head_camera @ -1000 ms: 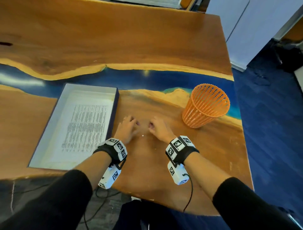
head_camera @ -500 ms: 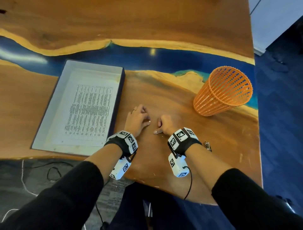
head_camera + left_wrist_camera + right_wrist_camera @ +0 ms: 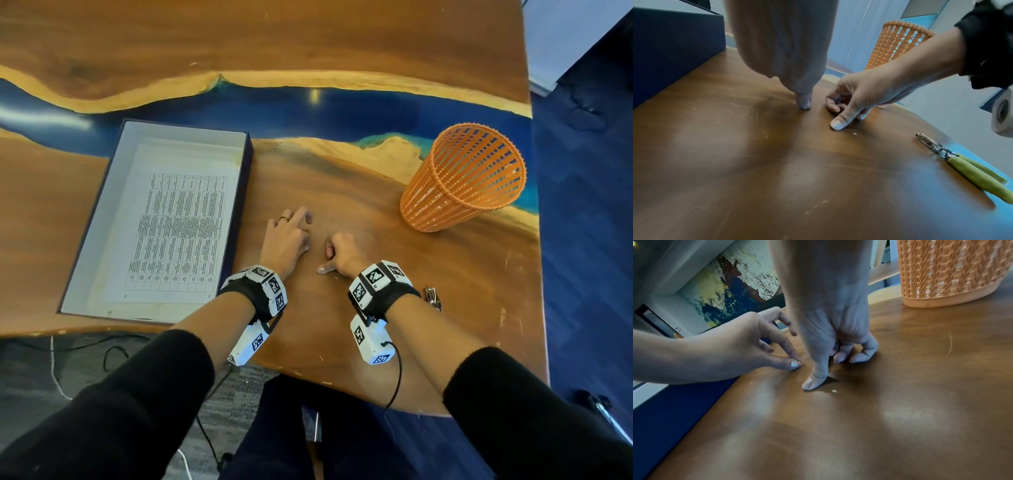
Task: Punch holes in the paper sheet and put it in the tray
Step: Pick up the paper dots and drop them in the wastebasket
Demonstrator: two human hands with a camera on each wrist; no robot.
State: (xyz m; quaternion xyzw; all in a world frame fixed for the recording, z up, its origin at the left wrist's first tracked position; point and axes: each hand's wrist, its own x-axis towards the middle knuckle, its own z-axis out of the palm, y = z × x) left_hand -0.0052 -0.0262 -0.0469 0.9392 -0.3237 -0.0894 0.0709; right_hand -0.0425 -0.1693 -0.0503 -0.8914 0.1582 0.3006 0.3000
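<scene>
Leaning over the wood-and-blue-resin table (image 3: pixel 342 44), you keep both hands side by side on its bare brown surface, close but apart. To the left of your left hand, just beside it, lies the shallow dark-walled tray (image 3: pixel 102 219), and the printed paper sheet (image 3: pixel 178 233) rests flat inside it. Ahead and to the right of your right hand stands the orange slatted basket (image 3: pixel 462 178), upright and well apart from your fingers. Near your right wrist, on its outer side, the hole punch (image 3: pixel 970 168) with green handles lies flat on the table, untouched. Your left hand (image 3: pixel 286 240) arches over the wood, thumb and forefinger tips drawn together at the surface, the other fingers loosely spread; whether anything sits between the tips cannot be told. Your right hand (image 3: pixel 342 255) has its fingers curled under against the wood and its thumb stretched out flat. A tiny pale speck (image 3: pixel 834 391) lies just beside that thumb tip.
</scene>
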